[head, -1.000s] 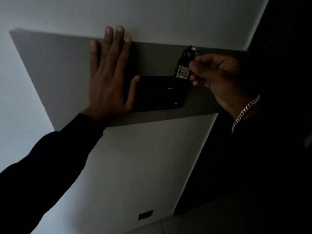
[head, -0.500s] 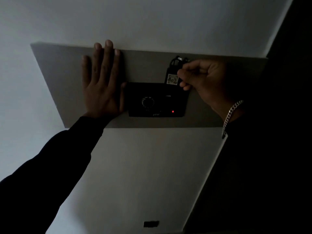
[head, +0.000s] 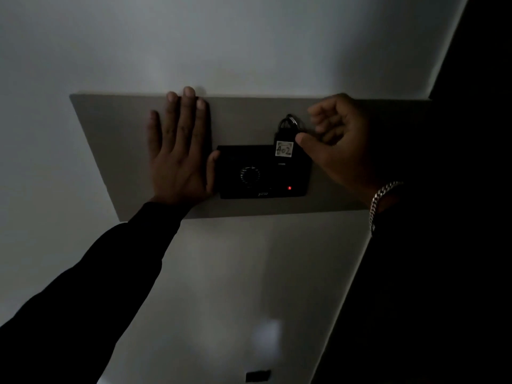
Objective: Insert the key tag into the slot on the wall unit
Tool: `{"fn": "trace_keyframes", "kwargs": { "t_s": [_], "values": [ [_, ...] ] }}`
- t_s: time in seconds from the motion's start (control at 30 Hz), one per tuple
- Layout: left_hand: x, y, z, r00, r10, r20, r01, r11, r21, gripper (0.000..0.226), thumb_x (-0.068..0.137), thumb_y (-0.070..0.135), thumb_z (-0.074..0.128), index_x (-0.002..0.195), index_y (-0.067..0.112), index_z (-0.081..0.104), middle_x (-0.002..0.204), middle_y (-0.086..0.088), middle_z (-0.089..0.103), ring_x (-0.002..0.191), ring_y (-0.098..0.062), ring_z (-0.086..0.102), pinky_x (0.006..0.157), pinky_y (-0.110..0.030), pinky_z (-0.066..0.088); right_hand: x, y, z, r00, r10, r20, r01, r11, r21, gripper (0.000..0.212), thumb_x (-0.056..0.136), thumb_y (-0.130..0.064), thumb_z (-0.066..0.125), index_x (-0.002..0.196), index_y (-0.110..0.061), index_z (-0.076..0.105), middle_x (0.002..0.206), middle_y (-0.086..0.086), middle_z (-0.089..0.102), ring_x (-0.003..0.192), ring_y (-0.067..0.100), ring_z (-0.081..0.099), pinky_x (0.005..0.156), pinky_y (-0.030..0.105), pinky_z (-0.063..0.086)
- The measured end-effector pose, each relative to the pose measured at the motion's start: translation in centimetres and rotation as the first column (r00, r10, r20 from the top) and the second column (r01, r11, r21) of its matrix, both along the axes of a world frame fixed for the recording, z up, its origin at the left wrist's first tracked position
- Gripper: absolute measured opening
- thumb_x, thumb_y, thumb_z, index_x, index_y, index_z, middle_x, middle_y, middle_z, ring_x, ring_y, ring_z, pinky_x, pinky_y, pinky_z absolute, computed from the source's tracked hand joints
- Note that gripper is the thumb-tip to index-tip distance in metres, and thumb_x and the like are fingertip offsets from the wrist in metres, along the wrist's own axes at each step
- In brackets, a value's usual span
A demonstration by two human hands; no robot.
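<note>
1. The left hand [head: 180, 151] is laid flat and spread on the grey panel [head: 110, 139], just left of the unit [head: 263, 173]; nothing is grasped by it, and its thumb is seen touching the unit's left edge.
2. The unit is seen as a dark box with a round dial [head: 250, 176] left of its middle and a red light [head: 289, 187] low on its right.
3. The tag [head: 284, 145] is held upright at the unit's top edge, right of its middle; its white label overlaps the unit's top, and its ring [head: 291, 123] is left standing above that edge.
4. The tag is judged to be partly entered in the slot, though the slot itself is not made out in the dim light; full seating cannot be confirmed.
5. The right hand [head: 340, 142] is curled just right of the unit, its thumb tip pressed to the tag's right side. Whether the tag is pinched or merely steadied cannot be told.
6. What is left is judged to be a last push down into the unit and a release.
7. Bare panel is left above the unit for the withdrawal; the panel is bounded by a dark wall edge well to the unit's right.
</note>
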State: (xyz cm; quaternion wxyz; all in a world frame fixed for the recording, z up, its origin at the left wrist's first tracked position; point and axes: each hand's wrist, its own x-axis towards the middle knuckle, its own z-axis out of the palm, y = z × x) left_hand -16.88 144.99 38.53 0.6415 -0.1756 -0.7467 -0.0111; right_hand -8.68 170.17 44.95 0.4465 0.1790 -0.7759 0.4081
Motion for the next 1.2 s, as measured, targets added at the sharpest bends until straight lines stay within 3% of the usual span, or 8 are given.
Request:
{"fn": "trace_keyframes", "kwargs": {
  "t_s": [0.1, 0.23, 0.37, 0.47, 0.6, 0.8, 1.0, 1.2],
  "values": [
    [-0.2, 0.0, -0.1, 1.000, 0.006, 0.002, -0.006, 1.000, 0.008, 0.068, 0.101, 0.042, 0.028, 0.158, 0.007, 0.017, 0.165, -0.019, 0.024, 0.156, -0.028, 0.004, 0.126, -0.055, 0.013, 0.3, 1.0, 1.3, 0.993, -0.044, -0.108, 0.074, 0.951, 0.299, 0.029, 0.078, -0.014, 0.074, 0.105, -0.005, 0.067, 0.098, 0.008, 0.065, 0.087, 0.013, 0.060, 0.078, 0.018, 0.048],
    [-0.3, 0.0, -0.2, 1.000, 0.014, -0.004, -0.014, 1.000, 0.000, 0.068, 0.101, 0.043, 0.026, 0.159, 0.008, 0.015, 0.165, -0.018, 0.024, 0.156, -0.027, 0.003, 0.125, -0.057, 0.016, 0.7, 1.2, 2.1, 0.997, -0.028, -0.071, 0.056, 0.899, 0.434, 0.033, 0.083, -0.021, 0.071, 0.113, -0.010, 0.069, 0.105, -0.005, 0.064, 0.096, 0.006, 0.060, 0.088, 0.016, 0.049],
    [-0.3, 0.1, -0.3, 0.999, 0.032, 0.009, -0.032, 0.999, 0.000, 0.069, 0.101, 0.043, 0.025, 0.159, 0.007, 0.014, 0.165, -0.019, 0.023, 0.156, -0.027, 0.000, 0.126, -0.055, 0.013, 0.8, 0.8, 2.4, 0.997, 0.004, -0.079, 0.032, 0.891, 0.454, 0.025, 0.086, -0.014, 0.068, 0.108, -0.004, 0.072, 0.105, 0.008, 0.071, 0.097, 0.018, 0.067, 0.092, 0.028, 0.053],
    [-0.2, 0.1, -0.2, 0.998, 0.052, 0.025, -0.052, 0.999, -0.009, 0.070, 0.101, 0.044, 0.023, 0.159, 0.007, 0.011, 0.166, -0.019, 0.021, 0.157, -0.028, 0.001, 0.126, -0.055, 0.012, 1.0, 0.4, 2.7, 0.993, 0.020, -0.114, 0.037, 0.878, 0.477, 0.021, 0.088, -0.008, 0.064, 0.105, -0.001, 0.073, 0.105, 0.013, 0.074, 0.098, 0.020, 0.069, 0.092, 0.028, 0.054],
    [0.0, 0.2, -0.1, 0.997, 0.063, 0.032, -0.063, 0.998, -0.019, 0.070, 0.101, 0.044, 0.023, 0.159, 0.006, 0.013, 0.165, -0.019, 0.022, 0.155, -0.035, 0.014, 0.125, -0.057, 0.015, 1.2, 0.2, 3.0, 0.990, 0.024, -0.136, 0.046, 0.869, 0.492, 0.020, 0.089, -0.007, 0.062, 0.103, -0.002, 0.074, 0.104, 0.013, 0.075, 0.097, 0.021, 0.071, 0.091, 0.027, 0.054],
    [0.0, 0.0, -0.2, 0.997, 0.062, 0.038, -0.061, 0.998, -0.020, 0.070, 0.101, 0.044, 0.022, 0.159, 0.006, 0.011, 0.165, -0.019, 0.023, 0.155, -0.035, 0.014, 0.125, -0.057, 0.017, 1.0, 0.2, 3.1, 0.989, 0.052, -0.140, 0.027, 0.861, 0.507, 0.019, 0.089, -0.006, 0.062, 0.102, -0.001, 0.074, 0.103, 0.013, 0.075, 0.096, 0.021, 0.071, 0.090, 0.026, 0.054],
    [-0.2, 0.0, -0.2, 0.998, 0.057, 0.037, -0.056, 0.998, -0.021, 0.070, 0.101, 0.044, 0.021, 0.159, 0.008, 0.008, 0.166, -0.019, 0.022, 0.156, -0.033, 0.012, 0.126, -0.053, 0.012, 0.7, 0.3, 2.5, 0.988, 0.055, -0.141, 0.025, 0.858, 0.514, 0.017, 0.087, -0.006, 0.063, 0.096, -0.002, 0.076, 0.097, 0.012, 0.077, 0.091, 0.023, 0.072, 0.086, 0.036, 0.056],
    [-0.2, 0.1, -0.1, 0.995, 0.079, 0.065, -0.078, 0.997, -0.028, 0.071, 0.100, 0.045, 0.020, 0.159, 0.010, 0.002, 0.166, -0.019, 0.021, 0.156, -0.031, 0.006, 0.128, -0.047, -0.003, 0.6, 0.6, 2.0, 0.994, 0.055, -0.093, -0.005, 0.881, 0.474, 0.018, 0.086, -0.007, 0.064, 0.098, -0.007, 0.076, 0.092, 0.009, 0.077, 0.083, 0.024, 0.072, 0.078, 0.040, 0.056]
  ]
}}
